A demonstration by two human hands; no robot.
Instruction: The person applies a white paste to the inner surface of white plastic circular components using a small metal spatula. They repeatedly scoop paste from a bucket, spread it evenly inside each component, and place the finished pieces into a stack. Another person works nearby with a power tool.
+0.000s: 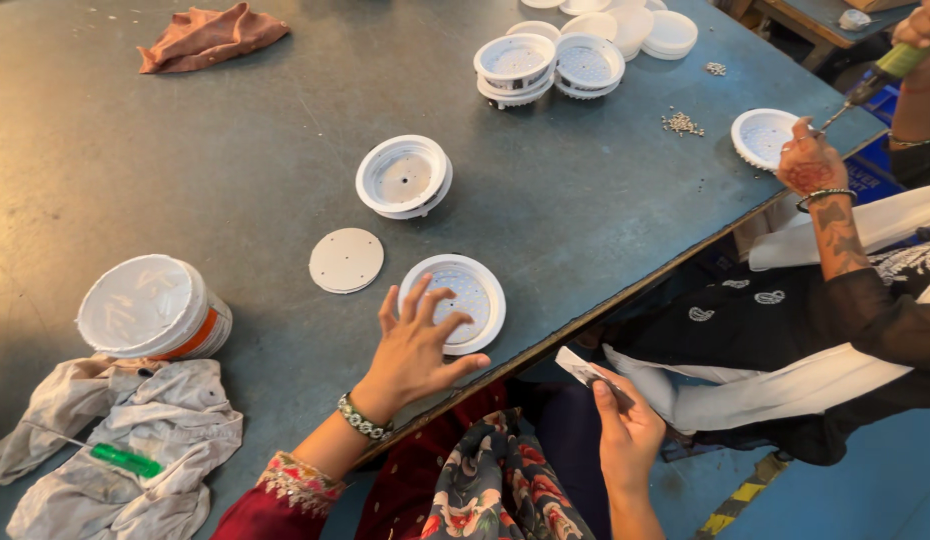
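Holding a small flat strip [585, 371] off the surface edge, our right hand [630, 430] pinches it; our left hand [413, 350], fingers spread, rests on an unfinished perforated white housing [465, 290]. Beyond: loose disc [346, 260], open housing [403, 177], finished stacks [550, 65].

On the left of the table I note one package: a round white tub [155, 308] lying tilted on its side, carrying an orange band label around its wall, beside a crumpled cloth. My right hand [625, 430], off the table edge, pinches a small flat white and grey packet [583, 370]; its markings are too small to make out.
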